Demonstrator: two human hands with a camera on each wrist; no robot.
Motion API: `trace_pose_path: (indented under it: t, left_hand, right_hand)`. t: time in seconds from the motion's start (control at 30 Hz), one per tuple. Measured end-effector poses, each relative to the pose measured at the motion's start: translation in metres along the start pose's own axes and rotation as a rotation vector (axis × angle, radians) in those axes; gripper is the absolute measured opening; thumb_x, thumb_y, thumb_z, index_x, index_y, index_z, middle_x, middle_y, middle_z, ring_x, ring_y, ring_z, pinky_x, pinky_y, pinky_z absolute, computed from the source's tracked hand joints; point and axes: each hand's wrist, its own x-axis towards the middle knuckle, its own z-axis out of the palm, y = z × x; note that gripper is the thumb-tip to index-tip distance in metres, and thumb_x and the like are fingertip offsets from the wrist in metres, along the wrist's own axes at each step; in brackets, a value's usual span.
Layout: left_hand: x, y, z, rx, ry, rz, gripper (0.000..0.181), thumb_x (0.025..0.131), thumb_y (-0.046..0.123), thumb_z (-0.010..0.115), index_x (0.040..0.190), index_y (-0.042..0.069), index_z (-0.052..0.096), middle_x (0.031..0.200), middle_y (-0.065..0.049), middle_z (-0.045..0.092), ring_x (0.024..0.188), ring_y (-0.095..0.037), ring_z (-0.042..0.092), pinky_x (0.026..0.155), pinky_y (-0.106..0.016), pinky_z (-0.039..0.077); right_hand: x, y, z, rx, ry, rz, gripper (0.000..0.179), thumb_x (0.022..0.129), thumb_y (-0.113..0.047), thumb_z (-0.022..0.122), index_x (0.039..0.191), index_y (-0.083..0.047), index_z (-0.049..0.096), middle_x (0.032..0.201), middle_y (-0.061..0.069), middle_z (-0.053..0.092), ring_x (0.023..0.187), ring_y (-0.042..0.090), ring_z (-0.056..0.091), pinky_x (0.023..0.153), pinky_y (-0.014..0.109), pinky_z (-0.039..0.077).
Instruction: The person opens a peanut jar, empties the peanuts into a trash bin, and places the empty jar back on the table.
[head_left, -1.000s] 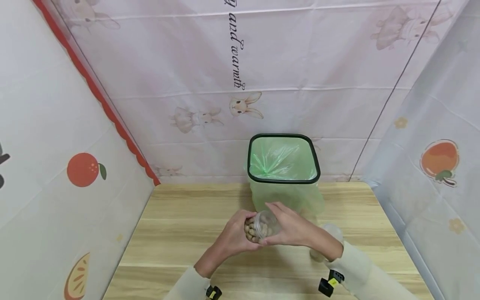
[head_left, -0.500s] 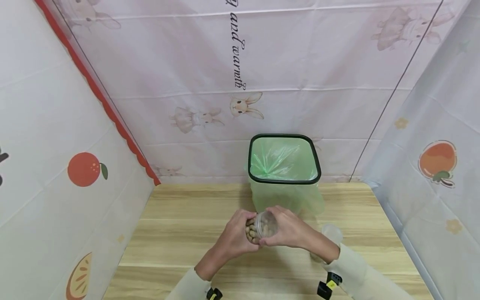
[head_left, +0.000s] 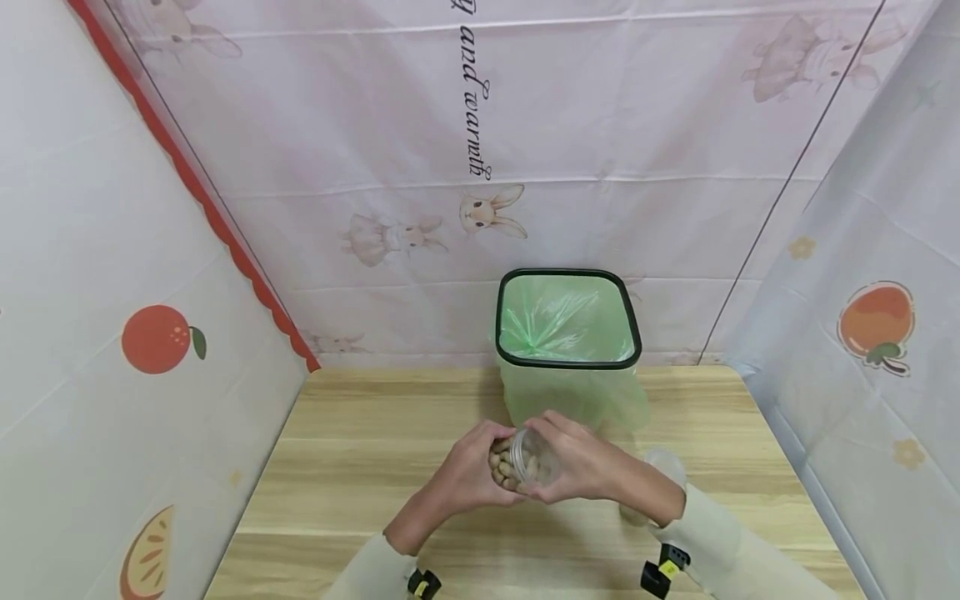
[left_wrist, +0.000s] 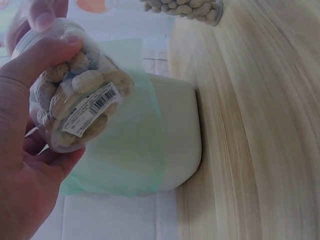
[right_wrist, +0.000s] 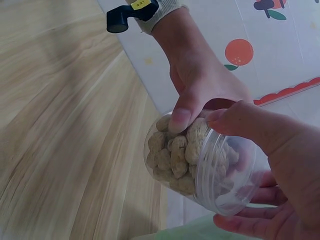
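A clear plastic jar [head_left: 506,463] of unshelled peanuts is held tilted between my two hands above the table. My left hand [head_left: 471,468] grips its body, thumb and fingers on opposite sides. At the other end, my right hand [head_left: 576,462] has thumb and fingers curled round the clear ringed end [right_wrist: 227,175], seen in the right wrist view. In the left wrist view a white barcode label [left_wrist: 92,109] shows on the jar's base. A second peanut jar [left_wrist: 187,9] stands on the table, partly covered by my right forearm in the head view.
A bin [head_left: 567,364] with a black rim and green bag liner stands at the table's back edge, just beyond my hands. The wood-grain table [head_left: 360,467] lies beneath. Printed cloth walls [head_left: 390,125] enclose the back and both sides.
Both hands stay on the jar at nearly the same spot. The right hand's fingers and wrist have shifted slightly round the jar's clear end.
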Motion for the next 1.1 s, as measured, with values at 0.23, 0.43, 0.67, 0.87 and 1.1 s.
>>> trace_pose_path:
  t: [0.23, 0.43, 0.67, 0.87, 1.1]
  left_hand:
    - [0.0, 0.0, -0.003, -0.027, -0.048, -0.022, 0.086, 0.061, 0.027, 0.101, 0.133, 0.007, 0.059, 0.125, -0.004, 0.066, 0.11, -0.014, 0.066, 0.094, -0.029, 0.059]
    - [0.0, -0.002, -0.004, -0.04, -0.072, -0.056, 0.087, 0.062, 0.028, 0.101, 0.135, 0.008, 0.058, 0.123, -0.002, 0.064, 0.109, -0.013, 0.065, 0.094, -0.029, 0.059]
    - [0.002, -0.004, -0.003, 0.014, -0.001, -0.001, 0.085, 0.061, 0.028, 0.1, 0.13, 0.008, 0.056, 0.12, -0.002, 0.061, 0.107, -0.011, 0.061, 0.091, -0.028, 0.059]
    - [0.003, -0.004, 0.0, 0.065, 0.076, 0.059, 0.083, 0.067, 0.039, 0.098, 0.129, 0.008, 0.054, 0.119, -0.004, 0.059, 0.106, -0.011, 0.056, 0.089, -0.027, 0.057]
    - [0.003, -0.003, 0.002, 0.168, 0.115, 0.072, 0.07, 0.074, 0.038, 0.087, 0.127, 0.006, 0.055, 0.117, -0.005, 0.059, 0.106, -0.014, 0.055, 0.088, -0.027, 0.056]
  right_hand:
    - [0.0, 0.004, 0.001, -0.082, 0.01, -0.152, 0.087, 0.064, -0.039, 0.096, 0.135, -0.005, 0.057, 0.121, 0.005, 0.061, 0.106, 0.016, 0.063, 0.086, 0.03, 0.06]
    - [0.0, 0.004, 0.003, -0.077, -0.055, -0.159, 0.093, 0.07, -0.036, 0.096, 0.143, -0.005, 0.048, 0.134, 0.009, 0.056, 0.12, 0.023, 0.059, 0.095, 0.038, 0.059]
    - [0.0, -0.001, 0.002, 0.041, -0.105, -0.031, 0.114, 0.073, -0.046, 0.093, 0.159, -0.005, 0.031, 0.157, 0.017, 0.043, 0.141, 0.034, 0.05, 0.107, 0.051, 0.054]
    - [0.007, -0.007, 0.003, 0.165, -0.062, 0.188, 0.118, 0.072, -0.061, 0.088, 0.157, 0.001, 0.035, 0.152, 0.022, 0.048, 0.137, 0.038, 0.054, 0.106, 0.056, 0.053]
    - [0.011, -0.013, 0.002, 0.217, -0.032, 0.334, 0.112, 0.07, -0.06, 0.09, 0.152, 0.002, 0.044, 0.146, 0.022, 0.057, 0.129, 0.036, 0.06, 0.1, 0.056, 0.056]
